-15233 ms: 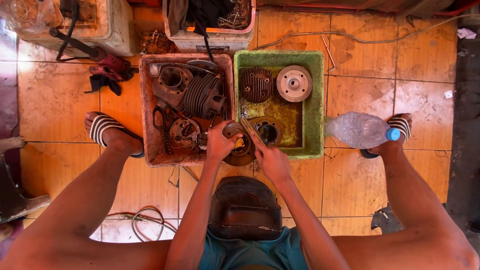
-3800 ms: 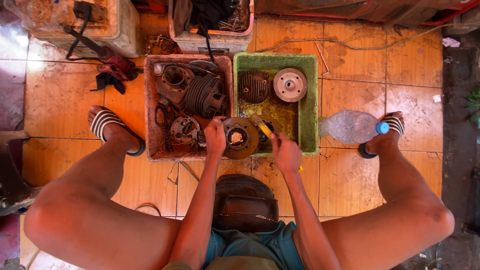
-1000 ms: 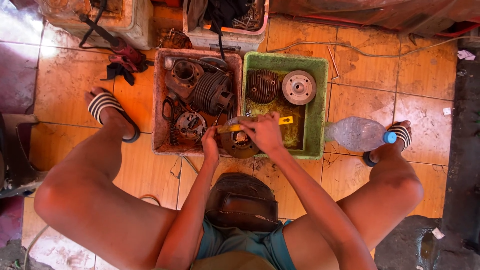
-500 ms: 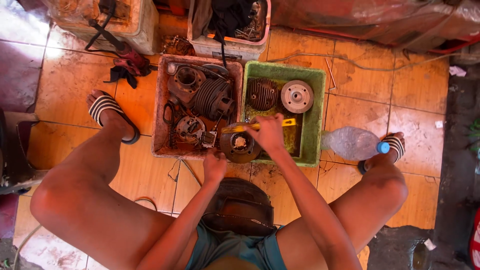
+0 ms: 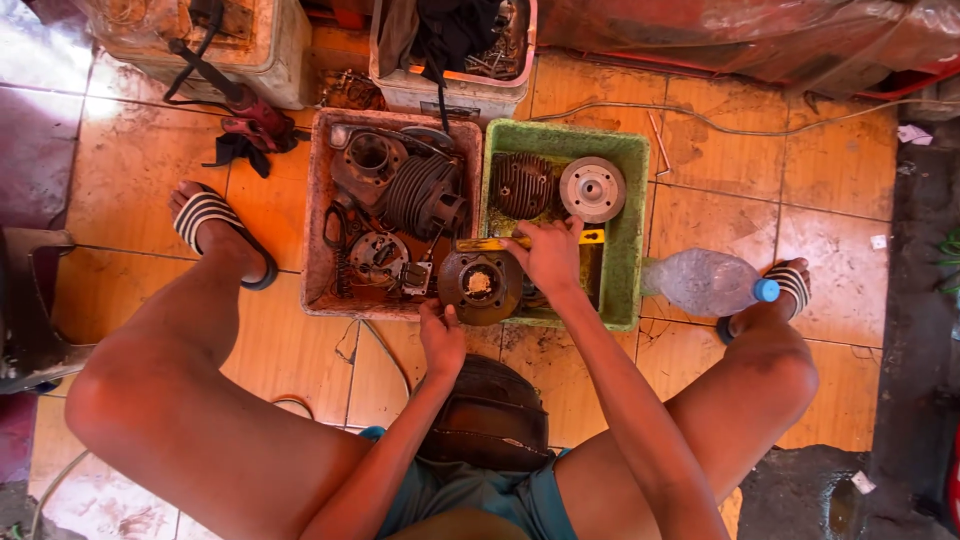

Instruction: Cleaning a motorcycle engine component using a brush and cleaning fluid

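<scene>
A round, dirty engine part (image 5: 480, 285) rests over the near edges of the two trays. My left hand (image 5: 441, 337) grips its near rim. My right hand (image 5: 548, 252) is closed on a yellow-handled tool (image 5: 592, 238) lying crosswise over the green tray (image 5: 630, 240), just right of the round part. The green tray holds a finned cylinder head (image 5: 522, 184) and a pale metal disc (image 5: 592, 189). The reddish tray (image 5: 318, 220) holds a finned cylinder (image 5: 418, 192) and several greasy parts.
A plastic bottle with a blue cap (image 5: 708, 282) lies by my right foot (image 5: 780, 290). My left foot (image 5: 215, 228) is in a striped sandal. A dark domed object (image 5: 488, 410) sits between my legs. A white bin (image 5: 450, 50) and red tool (image 5: 250, 115) stand beyond the trays.
Over the last second my hands stay on the round part and the yellow tool; my right hand has shifted slightly over the green tray. The camera view has moved a little.
</scene>
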